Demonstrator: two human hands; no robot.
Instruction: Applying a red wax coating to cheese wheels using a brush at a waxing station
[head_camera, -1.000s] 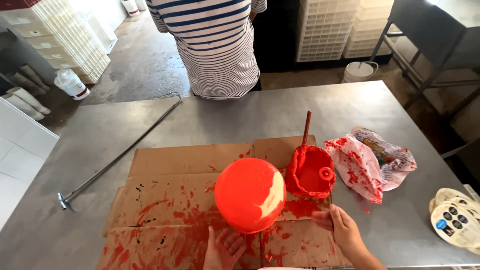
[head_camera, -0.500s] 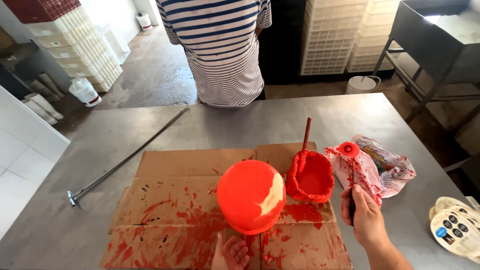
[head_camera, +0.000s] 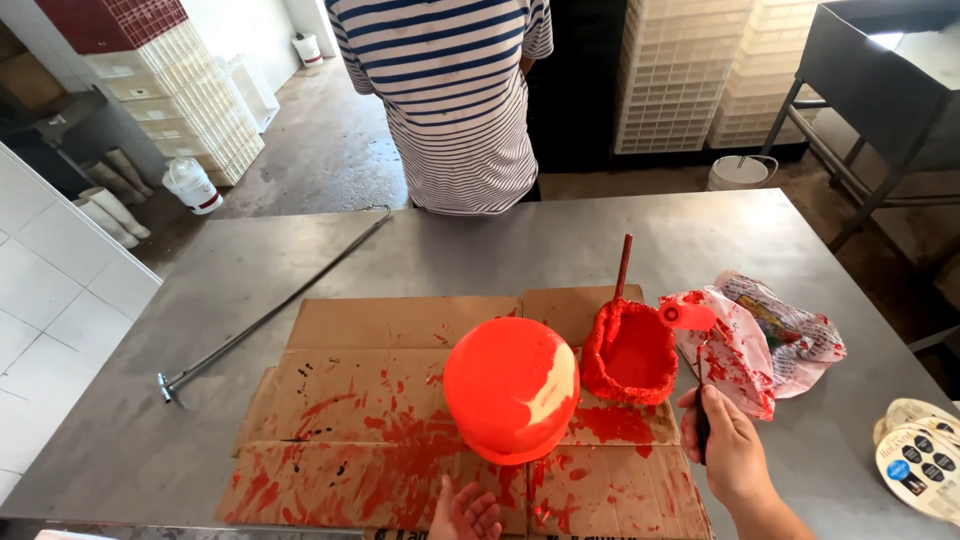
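Steel table (head_camera: 560, 250), paint-spattered cardboard (head_camera: 370, 400), stacked crates (head_camera: 690, 70), right grip (head_camera: 725, 440) clamped on brush (head_camera: 700, 400), left grip (head_camera: 465, 515) apart.

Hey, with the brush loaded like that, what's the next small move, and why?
Probably swing the brush in the right hand left onto the cream patch of the round form. Its head looks wet with red, that patch is still bare, and the left hand sits underneath.

Both of the person's hands were bare, the left hand (head_camera: 467, 514) showing only its fingers (head_camera: 487, 519) at the bottom edge of the view and the right hand (head_camera: 732, 450) leading into a bare forearm with no sleeve, glove, watch or ring visible.
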